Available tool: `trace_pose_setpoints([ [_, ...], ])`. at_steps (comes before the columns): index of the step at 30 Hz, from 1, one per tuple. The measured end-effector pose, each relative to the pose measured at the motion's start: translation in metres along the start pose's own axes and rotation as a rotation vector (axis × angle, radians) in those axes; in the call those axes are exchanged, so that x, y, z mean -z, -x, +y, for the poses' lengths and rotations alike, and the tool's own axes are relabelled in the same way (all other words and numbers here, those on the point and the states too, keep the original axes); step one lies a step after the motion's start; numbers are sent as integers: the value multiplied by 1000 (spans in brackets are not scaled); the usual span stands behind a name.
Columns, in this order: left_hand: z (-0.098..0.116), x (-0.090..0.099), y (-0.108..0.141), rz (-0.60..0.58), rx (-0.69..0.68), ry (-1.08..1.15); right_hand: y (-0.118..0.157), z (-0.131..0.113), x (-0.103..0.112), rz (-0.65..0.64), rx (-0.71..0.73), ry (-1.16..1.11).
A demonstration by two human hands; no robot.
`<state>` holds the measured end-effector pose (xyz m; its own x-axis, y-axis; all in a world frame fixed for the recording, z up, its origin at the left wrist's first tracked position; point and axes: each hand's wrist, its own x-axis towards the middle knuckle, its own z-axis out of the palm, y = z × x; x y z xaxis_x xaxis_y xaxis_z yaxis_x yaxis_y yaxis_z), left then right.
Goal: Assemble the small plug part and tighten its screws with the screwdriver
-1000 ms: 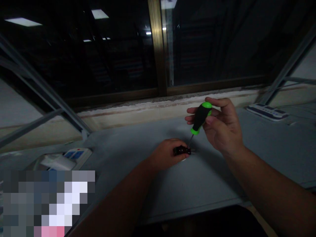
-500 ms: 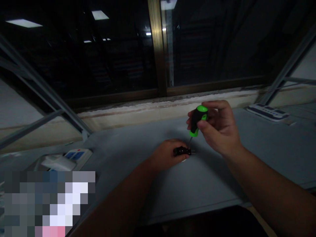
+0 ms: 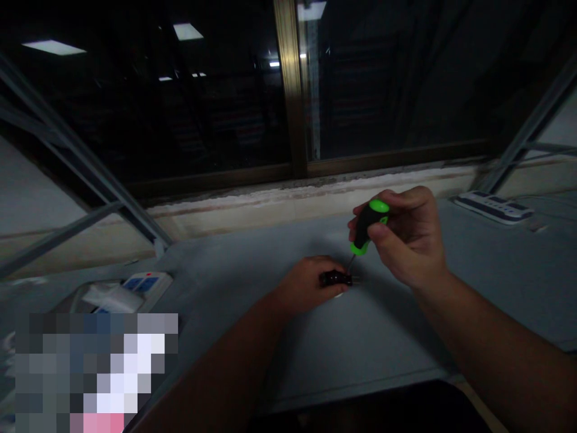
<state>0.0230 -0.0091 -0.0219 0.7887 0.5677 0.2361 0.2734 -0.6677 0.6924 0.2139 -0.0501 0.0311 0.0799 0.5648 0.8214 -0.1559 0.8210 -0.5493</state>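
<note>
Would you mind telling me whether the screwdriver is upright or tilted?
Tilted: the green-and-black screwdriver in the right hand slants toward the left hand.

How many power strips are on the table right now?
2: one power strip at the far right of the table, another power strip at the left, beside a white item. The blurred patch may hide more.

Left hand: bare, tan left hand (image 3: pixel 304 282) held low at centre, fingers curled forward and closed.
Left arm: bare brown left forearm (image 3: pixel 216 355) reaching in from the lower edge, angled up and right.
Right hand: bare, tan right hand (image 3: pixel 406 240) raised higher, wrist cocked, thumb (image 3: pixel 377 234) and fingers pinched together.
Right arm: bare brown right forearm (image 3: pixel 491 343) slanting in from the lower right.
</note>
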Motion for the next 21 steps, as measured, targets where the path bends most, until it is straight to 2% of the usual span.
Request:
trace_pose_setpoints([
  [4,-1,0,0,8,10,-11,-8,6,1,132,164,132],
  [6,-1,0,0,6,18,-8,-9,5,2,98,150,104],
  [9,-1,1,0,-2,14,2,-5,0,3,-28,16,-35],
  [11,-2,1,1,-6,8,13,-2,-4,2,-68,-58,-56],
  [15,-3,0,1,-9,19,29,-2,-6,0,25,-49,104],
  [21,-4,0,0,1,60,72,-5,-5,2,116,75,235],
])
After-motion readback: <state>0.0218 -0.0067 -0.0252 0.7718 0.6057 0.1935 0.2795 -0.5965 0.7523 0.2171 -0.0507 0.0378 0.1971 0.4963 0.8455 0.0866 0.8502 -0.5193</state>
